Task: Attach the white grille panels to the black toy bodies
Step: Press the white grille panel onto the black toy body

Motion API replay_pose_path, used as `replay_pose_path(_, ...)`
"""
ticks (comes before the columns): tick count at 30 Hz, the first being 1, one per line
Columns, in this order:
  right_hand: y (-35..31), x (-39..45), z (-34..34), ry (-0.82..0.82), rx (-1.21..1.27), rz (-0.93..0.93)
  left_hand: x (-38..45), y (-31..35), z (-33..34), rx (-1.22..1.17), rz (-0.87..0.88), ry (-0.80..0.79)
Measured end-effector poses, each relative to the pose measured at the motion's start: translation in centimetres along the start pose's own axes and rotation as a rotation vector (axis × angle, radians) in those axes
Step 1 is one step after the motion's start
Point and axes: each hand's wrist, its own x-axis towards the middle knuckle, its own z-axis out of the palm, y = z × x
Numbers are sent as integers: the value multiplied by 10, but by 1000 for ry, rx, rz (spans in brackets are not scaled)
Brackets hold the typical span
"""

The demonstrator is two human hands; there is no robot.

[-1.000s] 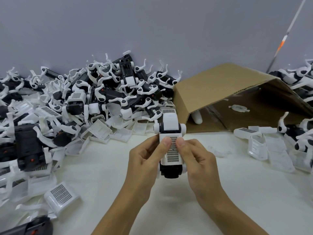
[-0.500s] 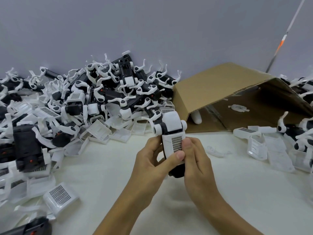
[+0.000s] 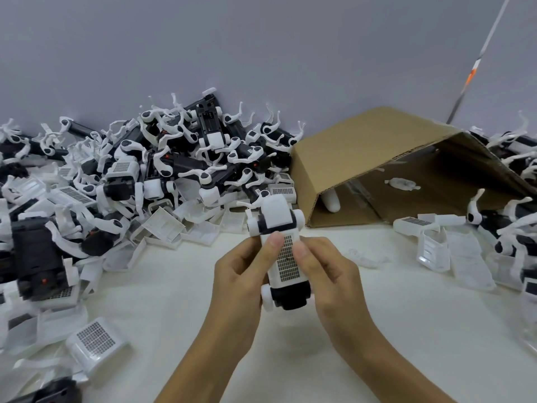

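I hold one black toy body (image 3: 291,296) above the white table, its long axis pointing away from me. A white grille panel (image 3: 286,263) lies on its top face, with a white cap and round hubs at the far end. My left hand (image 3: 242,274) grips the toy's left side, thumb pressing the panel's upper left. My right hand (image 3: 325,274) grips the right side, thumb on the panel's right edge. The fingers hide the toy's flanks.
A big heap of black toy bodies (image 3: 186,164) with white legs fills the left and back. Loose grille panels (image 3: 97,341) lie at the front left, more panels (image 3: 433,248) at the right. An open cardboard box (image 3: 377,158) lies on its side behind my hands.
The toy has been turned back so its grille faces up. My left thumb moved from low across the panel up to its top left; both thumbs now press the panel again.
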Motion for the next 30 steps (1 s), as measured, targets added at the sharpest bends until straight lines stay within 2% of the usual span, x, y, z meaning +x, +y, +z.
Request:
replay_pose_path(4, -1, 0, -3, 9, -17, -52, -1, 2, -1, 32, 43, 16)
replay_pose_path(11, 2, 1, -2, 24, 8, -19, 2, 0, -1, 87, -5, 6)
replay_pose_path(15, -1, 2, -6, 15, -14, -23, 3, -1, -3, 55, 38, 16)
replay_pose_path(19, -2, 0, -8, -31, -129, -98, 7, 0, -12, -11, 41, -25)
replay_pose_path(23, 3, -2, -7, -33, -188, -89, 12, -8, -23, 50, -9, -64)
replay_pose_path(26, -2, 4, -16, 54, -445, -281, 15, -21, -24, 193, 14, 41)
replay_pose_path(30, -30, 41, -40, 148, -818, -629, 30, -26, -35, -73, 16, 301)
